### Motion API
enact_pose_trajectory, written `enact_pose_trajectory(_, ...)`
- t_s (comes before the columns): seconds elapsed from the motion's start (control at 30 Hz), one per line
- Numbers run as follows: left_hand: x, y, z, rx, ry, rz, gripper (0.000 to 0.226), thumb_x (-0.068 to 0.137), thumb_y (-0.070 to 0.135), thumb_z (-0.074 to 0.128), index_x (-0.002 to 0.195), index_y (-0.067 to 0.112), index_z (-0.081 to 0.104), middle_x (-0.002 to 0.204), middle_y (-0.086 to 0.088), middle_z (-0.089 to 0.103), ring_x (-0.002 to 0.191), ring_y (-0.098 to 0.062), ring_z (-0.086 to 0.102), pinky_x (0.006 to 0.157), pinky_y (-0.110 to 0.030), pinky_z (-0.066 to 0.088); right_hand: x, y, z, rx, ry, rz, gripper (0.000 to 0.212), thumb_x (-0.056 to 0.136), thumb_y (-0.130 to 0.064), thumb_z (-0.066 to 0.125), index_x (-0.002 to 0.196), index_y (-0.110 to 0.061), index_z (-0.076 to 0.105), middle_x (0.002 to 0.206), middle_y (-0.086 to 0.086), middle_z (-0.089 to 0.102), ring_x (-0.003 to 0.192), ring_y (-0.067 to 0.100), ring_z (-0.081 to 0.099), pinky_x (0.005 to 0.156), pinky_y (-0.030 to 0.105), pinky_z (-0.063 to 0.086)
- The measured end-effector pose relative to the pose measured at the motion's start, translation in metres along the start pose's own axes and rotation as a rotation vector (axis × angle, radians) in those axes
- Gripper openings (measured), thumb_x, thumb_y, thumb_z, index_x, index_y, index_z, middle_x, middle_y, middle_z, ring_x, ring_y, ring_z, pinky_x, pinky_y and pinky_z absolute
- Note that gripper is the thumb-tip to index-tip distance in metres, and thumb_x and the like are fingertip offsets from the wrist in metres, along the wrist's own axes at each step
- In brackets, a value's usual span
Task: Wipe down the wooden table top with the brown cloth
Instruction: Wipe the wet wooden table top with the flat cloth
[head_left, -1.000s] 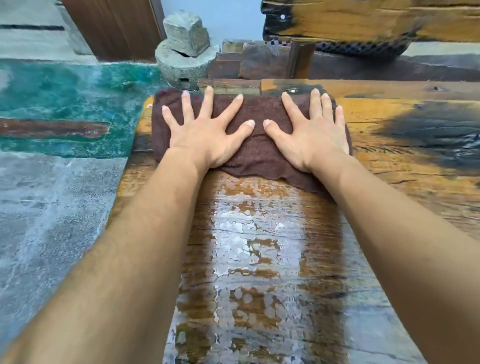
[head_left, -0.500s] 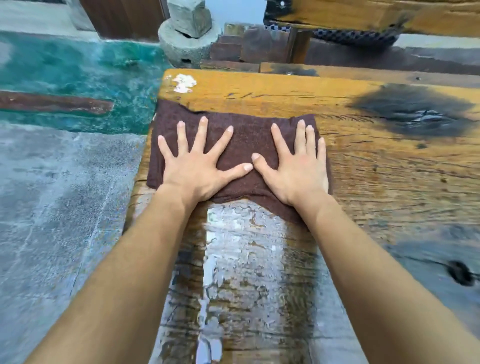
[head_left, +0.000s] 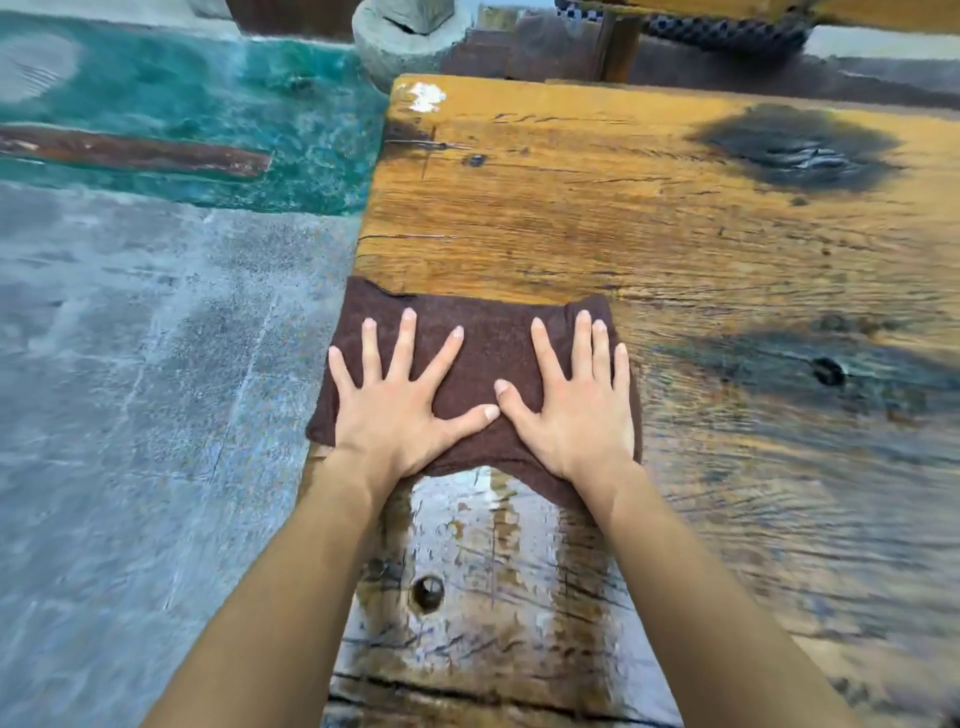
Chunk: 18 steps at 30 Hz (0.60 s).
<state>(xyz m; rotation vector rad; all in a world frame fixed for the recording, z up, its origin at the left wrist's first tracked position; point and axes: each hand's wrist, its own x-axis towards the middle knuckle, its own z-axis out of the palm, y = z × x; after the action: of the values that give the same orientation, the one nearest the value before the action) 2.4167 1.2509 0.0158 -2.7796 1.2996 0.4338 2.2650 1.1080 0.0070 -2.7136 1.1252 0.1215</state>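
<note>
The brown cloth (head_left: 491, 338) lies flat on the wooden table top (head_left: 623, 208), at the table's left edge, its left side hanging slightly over. My left hand (head_left: 400, 415) presses flat on the cloth's left half, fingers spread wide. Beside it, my right hand (head_left: 576, 415) presses flat on the right half; the two thumbs almost touch. Neither hand grips the cloth. Wet, shiny wood (head_left: 467, 571) lies between my forearms, on the near side of the cloth. The wood beyond the cloth looks dry and matt.
A white spot (head_left: 426, 96) marks the table's far left corner. Dark stains (head_left: 795, 150) and a knot hole (head_left: 828, 371) sit on the right. A small hole (head_left: 427, 592) lies near me. Grey and teal floor (head_left: 156, 364) lies left; a stone block (head_left: 405, 36) stands beyond.
Both hands have slid the cloth toward me from the table's far edge, along the left side. The far strip of wood with the white spot is now uncovered.
</note>
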Motion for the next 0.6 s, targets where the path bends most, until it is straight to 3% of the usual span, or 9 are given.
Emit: enact_pose_trajectory(0.6, -0.221, -0.012, 0.048, 0.013, -0.066, 0.008, 0.099, 0.074, 0.103, 0.010, 0.154, 0.056, -0.024, 0.169, -0.001, -0.033, 0.155, -0.038, -0.029, 0.123, -0.068, -0.008, -0.212, -0.029, 0.030, 0.026, 0.015, -0.045, 0.087, 0.095, -0.076, 0.024, 0.168, -0.029, 0.012, 0.174, 0.022, -0.004, 0.161, 0.036, -0.006, 0.129, 0.057, 0.000)
